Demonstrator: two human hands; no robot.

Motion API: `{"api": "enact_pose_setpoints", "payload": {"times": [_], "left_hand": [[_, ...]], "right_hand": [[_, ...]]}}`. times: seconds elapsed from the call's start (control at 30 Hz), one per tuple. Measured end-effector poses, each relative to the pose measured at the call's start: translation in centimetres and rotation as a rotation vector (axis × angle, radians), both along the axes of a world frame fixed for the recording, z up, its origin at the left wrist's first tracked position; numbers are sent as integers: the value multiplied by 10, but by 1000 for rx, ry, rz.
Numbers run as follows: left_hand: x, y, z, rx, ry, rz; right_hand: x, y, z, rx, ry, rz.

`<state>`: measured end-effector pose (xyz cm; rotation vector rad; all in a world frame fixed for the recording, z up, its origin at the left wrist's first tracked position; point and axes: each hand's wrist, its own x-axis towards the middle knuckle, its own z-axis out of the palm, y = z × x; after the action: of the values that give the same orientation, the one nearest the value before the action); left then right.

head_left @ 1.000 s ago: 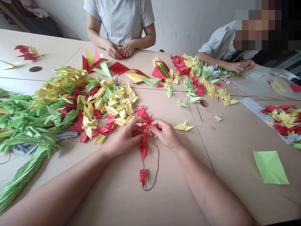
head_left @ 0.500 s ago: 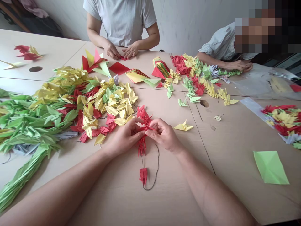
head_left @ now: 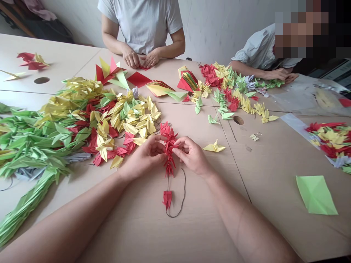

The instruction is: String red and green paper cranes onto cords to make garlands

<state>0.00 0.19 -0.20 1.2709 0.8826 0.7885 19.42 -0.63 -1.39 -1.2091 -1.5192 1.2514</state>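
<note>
Left hand [head_left: 146,155] is pinching the red crane cluster [head_left: 169,144] from its left side at the centre of the frame, thumb and fingertips pressed together on the folded paper. I am seeing the right hand [head_left: 192,156] pinching the same cluster from the other side, fingers curled in. The cluster is sitting as a tight stack between the two hands, just over the table [head_left: 208,226]. Below it a dark thread [head_left: 185,186] is looping across the tabletop, with a single red crane [head_left: 167,199] lying on it, apart from the stack. Just right of the right hand a yellow crane [head_left: 214,147] is lying alone. A heap of green, yellow and red cranes [head_left: 68,124] is filling the left half of the frame, reaching near the left hand. At lower right a green paper sheet [head_left: 315,195] is lying flat. At top centre I am seeing a person in a grey shirt [head_left: 142,22] holding both hands on red paper, and at upper right another person's hands [head_left: 279,75] are resting beside more cranes
</note>
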Motion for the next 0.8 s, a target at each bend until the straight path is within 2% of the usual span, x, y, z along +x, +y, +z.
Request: {"api": "enact_pose_setpoints", "payload": {"times": [0.13, 0.27, 0.4, 0.53, 0.8], "left_hand": [[1, 1, -6, 34, 17, -25], [1, -1, -4, 49, 64, 6], [2, -4, 1, 62, 141, 63], [3, -5, 1, 41, 137, 117], [2, -3, -6, 183, 169, 114]], "right_hand": [[-1, -1, 0, -29, 20, -5], [-1, -2, 1, -37, 15, -16], [0, -2, 2, 71, -73, -15], [0, 0, 1, 206, -166, 2], [0, -2, 2, 191, -201, 52]]}}
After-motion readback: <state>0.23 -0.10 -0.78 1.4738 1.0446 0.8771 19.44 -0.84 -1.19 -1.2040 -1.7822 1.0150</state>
